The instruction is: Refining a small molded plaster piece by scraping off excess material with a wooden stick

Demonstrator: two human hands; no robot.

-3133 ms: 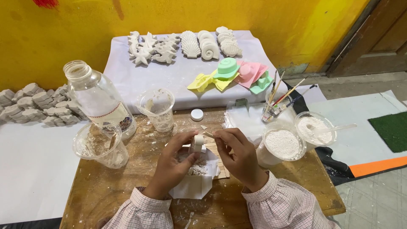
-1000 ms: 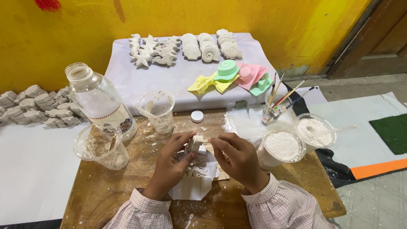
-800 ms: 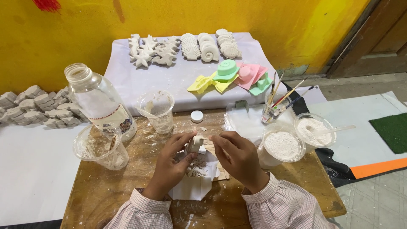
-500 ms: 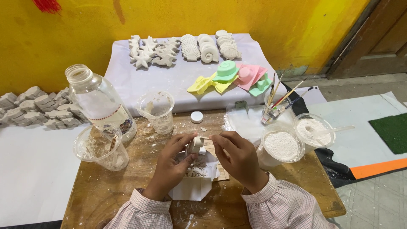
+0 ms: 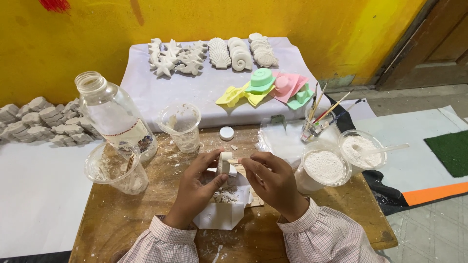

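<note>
Two tabletops fill my view: the wooden tabletop [image 5: 122,219] close to me and, beyond it, a lower one under a pale sheet [image 5: 204,97], against a yellow wall. I take the wooden tabletop as my landmark. On its far left corner stands a large clear bottle [image 5: 114,114], open at the top. Just in front of the bottle is a plastic cup [image 5: 114,168] smeared with white; a second smeared cup [image 5: 181,126] stands at the far edge, near a small white cap [image 5: 226,133]. At the right end sit two tubs of white powder [image 5: 324,168], with a jar of brushes [image 5: 314,129] behind them. Over the middle, my left hand [image 5: 197,187] pinches a small white plaster piece [image 5: 224,162] on edge, grip narrow around it. My right hand [image 5: 273,180] is closed on a thin wooden stick [image 5: 234,161] whose tip touches the piece. Beneath both lies a folded paper [image 5: 219,214] with white crumbs.
</note>
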